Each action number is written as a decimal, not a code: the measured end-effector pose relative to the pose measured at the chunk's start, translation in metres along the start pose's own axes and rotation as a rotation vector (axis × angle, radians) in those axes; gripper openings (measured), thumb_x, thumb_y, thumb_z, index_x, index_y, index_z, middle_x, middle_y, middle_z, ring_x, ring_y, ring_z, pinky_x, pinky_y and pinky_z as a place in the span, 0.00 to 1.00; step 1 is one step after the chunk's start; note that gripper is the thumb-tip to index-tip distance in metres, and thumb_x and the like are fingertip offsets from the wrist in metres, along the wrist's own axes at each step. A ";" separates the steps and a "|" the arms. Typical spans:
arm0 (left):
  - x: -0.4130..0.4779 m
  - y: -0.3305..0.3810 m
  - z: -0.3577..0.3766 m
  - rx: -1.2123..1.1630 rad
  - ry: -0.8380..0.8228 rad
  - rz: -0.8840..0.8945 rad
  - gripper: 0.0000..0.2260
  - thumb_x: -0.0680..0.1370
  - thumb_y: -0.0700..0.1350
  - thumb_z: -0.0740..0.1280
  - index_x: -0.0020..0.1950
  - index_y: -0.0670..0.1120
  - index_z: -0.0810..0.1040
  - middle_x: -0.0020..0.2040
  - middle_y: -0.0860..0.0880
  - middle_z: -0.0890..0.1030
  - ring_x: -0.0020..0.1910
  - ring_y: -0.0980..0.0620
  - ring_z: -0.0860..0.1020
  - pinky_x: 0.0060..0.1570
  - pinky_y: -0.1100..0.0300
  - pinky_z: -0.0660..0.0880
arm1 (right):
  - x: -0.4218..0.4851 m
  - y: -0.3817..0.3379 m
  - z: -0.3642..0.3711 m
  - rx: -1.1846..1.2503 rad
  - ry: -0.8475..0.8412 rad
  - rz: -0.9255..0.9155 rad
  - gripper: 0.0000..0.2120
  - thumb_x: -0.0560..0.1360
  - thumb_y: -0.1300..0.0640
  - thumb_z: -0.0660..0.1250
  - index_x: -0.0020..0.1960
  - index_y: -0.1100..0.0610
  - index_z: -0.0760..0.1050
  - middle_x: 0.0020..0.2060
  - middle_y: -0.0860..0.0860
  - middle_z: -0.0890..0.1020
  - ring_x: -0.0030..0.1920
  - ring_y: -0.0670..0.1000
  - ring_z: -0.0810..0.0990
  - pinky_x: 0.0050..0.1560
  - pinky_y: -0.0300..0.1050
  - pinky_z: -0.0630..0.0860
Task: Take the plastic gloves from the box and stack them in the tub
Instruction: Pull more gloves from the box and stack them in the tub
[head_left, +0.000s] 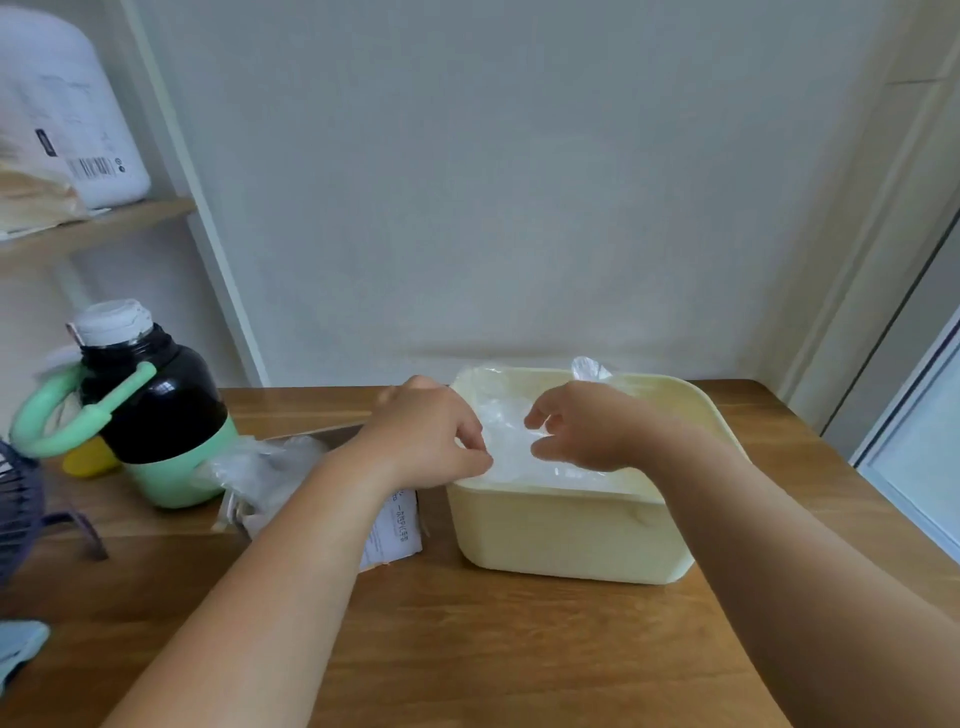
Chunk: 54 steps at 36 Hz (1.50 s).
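In the tub (571, 540), plastic gloves (511, 460) lie beneath the curled fingers (470, 431).

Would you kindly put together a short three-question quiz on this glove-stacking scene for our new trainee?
1. True or false: the cream tub is empty.
2. Multiple choice: the black and green bottle stands (A) left of the tub, (B) inside the tub, (C) right of the tub.
3. Short answer: which forearm crosses over the box?

Key
1. False: plastic gloves lie in it.
2. A.
3. The left one; the left hand is at the tub's left rim.
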<state>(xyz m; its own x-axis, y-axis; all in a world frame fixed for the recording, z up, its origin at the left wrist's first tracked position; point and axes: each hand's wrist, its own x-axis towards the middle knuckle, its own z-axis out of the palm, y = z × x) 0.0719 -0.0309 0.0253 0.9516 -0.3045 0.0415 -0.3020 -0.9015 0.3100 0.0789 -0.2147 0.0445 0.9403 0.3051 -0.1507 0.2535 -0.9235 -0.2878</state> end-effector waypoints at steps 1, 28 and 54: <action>0.002 0.001 0.000 0.061 -0.048 -0.017 0.09 0.76 0.54 0.66 0.45 0.53 0.85 0.56 0.64 0.77 0.70 0.56 0.58 0.70 0.49 0.46 | 0.002 0.000 0.005 -0.003 -0.077 0.003 0.18 0.77 0.52 0.65 0.66 0.50 0.72 0.62 0.47 0.74 0.60 0.49 0.74 0.56 0.40 0.68; -0.081 -0.081 -0.019 -0.150 0.332 -0.237 0.12 0.80 0.46 0.63 0.62 0.51 0.80 0.61 0.54 0.78 0.59 0.56 0.74 0.56 0.63 0.68 | 0.012 -0.106 0.014 0.156 0.124 -0.342 0.17 0.76 0.64 0.55 0.58 0.55 0.79 0.55 0.49 0.80 0.55 0.50 0.76 0.53 0.40 0.72; -0.086 -0.085 -0.014 -0.261 0.510 -0.049 0.01 0.78 0.47 0.68 0.48 0.52 0.79 0.46 0.58 0.79 0.49 0.62 0.75 0.46 0.72 0.69 | 0.038 -0.133 0.048 0.204 -0.017 -0.395 0.17 0.78 0.57 0.59 0.31 0.51 0.67 0.27 0.48 0.68 0.29 0.46 0.66 0.31 0.39 0.62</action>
<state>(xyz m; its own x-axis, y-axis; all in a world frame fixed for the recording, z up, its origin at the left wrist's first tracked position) 0.0162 0.0763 0.0082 0.8907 -0.0187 0.4543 -0.2944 -0.7851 0.5449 0.0698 -0.0691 0.0318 0.7760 0.6307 -0.0069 0.5409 -0.6710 -0.5072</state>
